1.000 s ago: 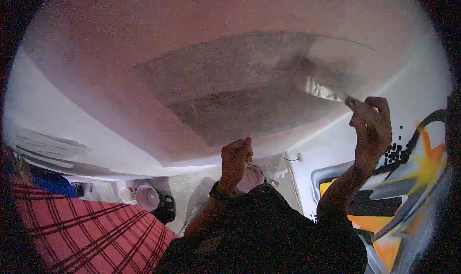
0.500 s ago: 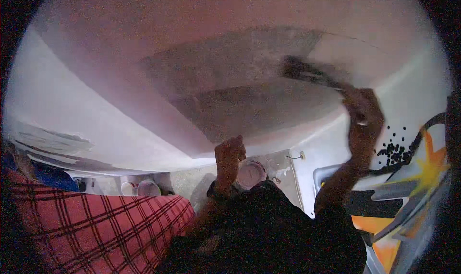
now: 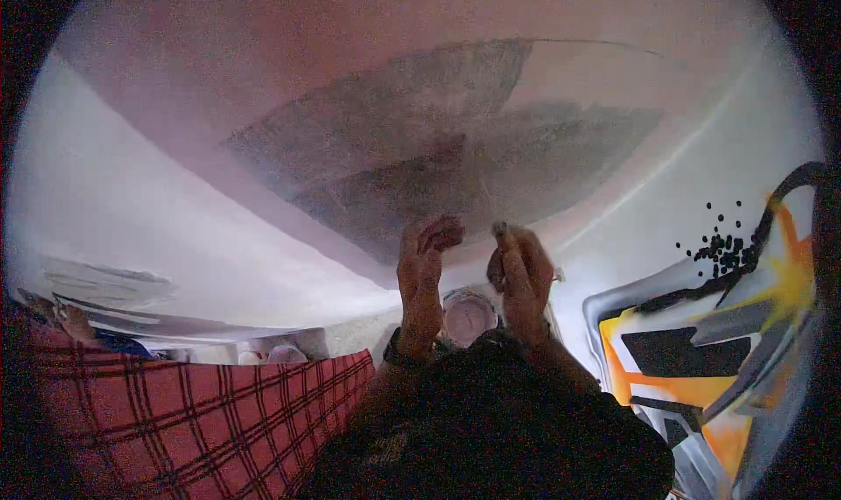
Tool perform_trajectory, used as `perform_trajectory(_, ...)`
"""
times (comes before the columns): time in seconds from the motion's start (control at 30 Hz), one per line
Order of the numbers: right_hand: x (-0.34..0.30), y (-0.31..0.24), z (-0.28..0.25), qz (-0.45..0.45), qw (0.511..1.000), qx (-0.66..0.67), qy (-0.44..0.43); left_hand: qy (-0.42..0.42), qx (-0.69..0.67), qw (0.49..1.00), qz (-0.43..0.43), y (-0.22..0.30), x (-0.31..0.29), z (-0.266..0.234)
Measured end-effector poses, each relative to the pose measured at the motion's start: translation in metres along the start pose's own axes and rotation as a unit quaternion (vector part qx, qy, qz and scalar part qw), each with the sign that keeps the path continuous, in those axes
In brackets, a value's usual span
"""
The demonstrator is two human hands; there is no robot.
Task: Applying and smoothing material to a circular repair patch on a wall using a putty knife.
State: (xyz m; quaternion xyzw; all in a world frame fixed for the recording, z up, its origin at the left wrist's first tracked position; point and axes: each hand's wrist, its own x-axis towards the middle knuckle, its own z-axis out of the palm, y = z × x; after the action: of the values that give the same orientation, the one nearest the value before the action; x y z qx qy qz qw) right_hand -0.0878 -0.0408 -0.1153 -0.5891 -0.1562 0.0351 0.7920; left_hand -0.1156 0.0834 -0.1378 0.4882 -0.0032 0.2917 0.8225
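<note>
My left hand [image 3: 422, 277] is raised near the middle, its fingers curled in; what they hold, if anything, is hidden. Close to its right, my right hand [image 3: 524, 271] is closed around a hand tool, of which a short end [image 3: 500, 228] shows above the fingers. The tool's head cannot be made out. Beyond both hands, a dark grey coated patch [image 3: 377, 141] spreads over the pinkish surface [image 3: 263, 36], with a darker area in its lower left part. Below and between my wrists is a round tub [image 3: 470, 316] with pale pinkish contents.
Red plaid cloth [image 3: 184, 404] fills the lower left. Behind it are pale cup-like containers [image 3: 285, 353] and a partly hidden blue thing [image 3: 123, 344]. At the right, a white wall carries a painted black, grey, orange and yellow design [image 3: 692, 351].
My right hand has come left and down from the coated surface to beside my left hand. The dark, flat tool head no longer shows against the patch. The view has shifted slightly.
</note>
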Motion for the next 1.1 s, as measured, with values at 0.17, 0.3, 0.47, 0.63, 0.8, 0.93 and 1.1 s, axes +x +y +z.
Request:
perform_trajectory(0.17,-0.027,0.011,0.013,0.058,0.98,0.18,-0.056,-0.078,0.08,0.994,-0.017,0.019,0.012,0.021)
perform_trajectory(0.3,-0.013,0.005,0.017,0.089,0.98,0.176,-0.038,-0.099,0.144,0.984,-0.045,0.035,0.025,0.048)
perform_trajectory(0.47,0.011,0.002,0.007,0.044,0.996,0.04,-0.067,-0.085,0.094,0.991,-0.037,0.043,0.049,0.079)
perform_trajectory(0.63,0.013,0.001,0.008,-0.022,1.0,0.015,-0.011,-0.056,0.196,0.979,-0.018,0.046,0.052,0.099)
perform_trajectory(0.8,0.03,0.02,-0.011,-0.206,0.969,-0.131,0.042,-0.005,0.092,0.995,-0.021,0.039,0.05,0.13)
perform_trajectory(0.93,0.037,0.006,-0.011,-0.033,0.993,-0.111,0.014,0.041,0.126,0.991,-0.013,0.018,0.058,0.115)
perform_trajectory(1.1,0.047,0.026,-0.014,-0.183,0.968,-0.172,0.018,0.021,0.137,0.99,0.004,0.021,0.068,0.11)
